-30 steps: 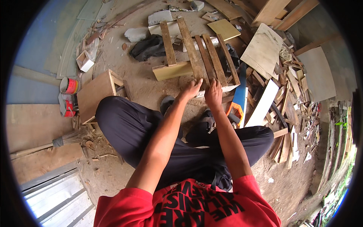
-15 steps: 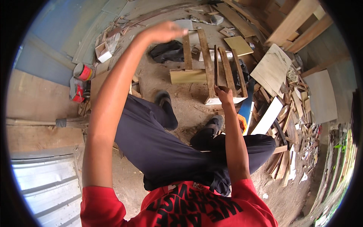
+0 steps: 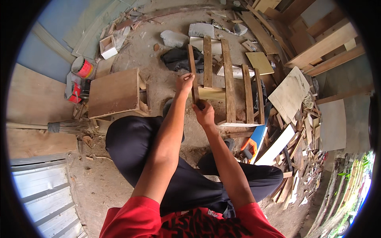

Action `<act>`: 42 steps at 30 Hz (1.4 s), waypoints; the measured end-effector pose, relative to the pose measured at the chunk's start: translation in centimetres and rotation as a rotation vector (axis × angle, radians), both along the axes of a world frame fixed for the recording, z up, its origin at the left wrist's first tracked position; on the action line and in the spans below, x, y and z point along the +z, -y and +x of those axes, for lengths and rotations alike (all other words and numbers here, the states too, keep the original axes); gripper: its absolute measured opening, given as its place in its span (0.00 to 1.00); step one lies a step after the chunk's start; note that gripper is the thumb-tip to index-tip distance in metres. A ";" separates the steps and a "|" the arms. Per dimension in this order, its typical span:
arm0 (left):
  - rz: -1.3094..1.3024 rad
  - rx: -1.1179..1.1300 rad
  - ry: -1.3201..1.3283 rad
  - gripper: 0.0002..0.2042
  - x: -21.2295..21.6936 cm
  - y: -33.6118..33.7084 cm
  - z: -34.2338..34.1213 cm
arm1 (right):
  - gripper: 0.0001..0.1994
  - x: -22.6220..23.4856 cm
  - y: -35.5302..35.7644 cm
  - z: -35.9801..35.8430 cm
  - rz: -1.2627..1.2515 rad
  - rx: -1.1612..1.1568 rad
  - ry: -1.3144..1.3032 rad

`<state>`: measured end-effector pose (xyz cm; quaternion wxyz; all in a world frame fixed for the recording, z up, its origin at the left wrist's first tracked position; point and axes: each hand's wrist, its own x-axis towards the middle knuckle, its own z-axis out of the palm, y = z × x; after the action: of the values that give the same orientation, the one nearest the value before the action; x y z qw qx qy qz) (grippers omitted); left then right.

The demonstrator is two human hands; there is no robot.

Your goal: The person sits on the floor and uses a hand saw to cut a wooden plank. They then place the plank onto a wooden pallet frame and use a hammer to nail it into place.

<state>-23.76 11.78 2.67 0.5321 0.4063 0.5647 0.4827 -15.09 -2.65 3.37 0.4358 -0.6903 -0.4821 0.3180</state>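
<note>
The left hand point(image 3: 185, 82) is closed around a narrow wooden slat point(image 3: 191, 61), gripping it a little below its middle, with the thumb lying across the wood. The right hand point(image 3: 204, 114) has its fingers curled at the slat's near end. The slat stands out in front of the person, between the bent knees and a dark cloth point(image 3: 172, 60) on the ground, its far end reaching toward that cloth.

To the right of the held slat, four more slats run roughly the same way: a short one point(image 3: 207, 59) with its near end by a pale yellow board point(image 3: 212, 93), a long one point(image 3: 228, 83), and two shorter ones beside it. The near ends of the last three rest at a white-edged strip point(image 3: 239, 124) — the right hand is well apart from it.

Farther right, a saw point(image 3: 258, 135) with a blue blade and an orange and black handle lies next to a long white board point(image 3: 276, 145), and a heap of scrap wood point(image 3: 305, 135) spreads beyond. On the left sits a low wooden box point(image 3: 113, 93), with a red and yellow tin point(image 3: 83, 67) behind it and a broom point(image 3: 67, 127) nearer the person — its bristles point toward the box.
</note>
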 end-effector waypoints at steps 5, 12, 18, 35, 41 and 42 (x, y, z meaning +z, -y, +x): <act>-0.024 0.069 -0.088 0.19 -1.6 -3.8 -0.9 | 0.23 -0.7 -3.6 -0.1 0.178 0.104 0.223; 0.049 0.124 0.077 0.18 -4.0 -8.6 1.1 | 0.27 -1.1 -9.1 0.0 0.031 0.139 0.662; 0.010 0.040 0.070 0.19 -6.7 -10.7 2.1 | 0.28 -4.3 -11.2 1.8 0.159 0.148 0.835; 0.160 0.077 0.178 0.16 -9.1 -12.9 2.0 | 0.29 -4.8 -12.4 0.9 0.163 0.077 0.720; -0.042 0.046 0.048 0.20 -7.1 -12.1 1.5 | 0.31 -5.0 -12.2 0.4 0.141 -0.005 0.672; -0.138 -0.021 -0.012 0.22 -6.6 -11.7 1.4 | 0.31 -5.1 -12.1 0.6 0.148 0.001 0.681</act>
<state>-22.37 23.43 -3.91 0.5607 0.3773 0.5954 0.4345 -14.48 9.46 -1.72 0.2988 -0.7229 -0.6220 0.0340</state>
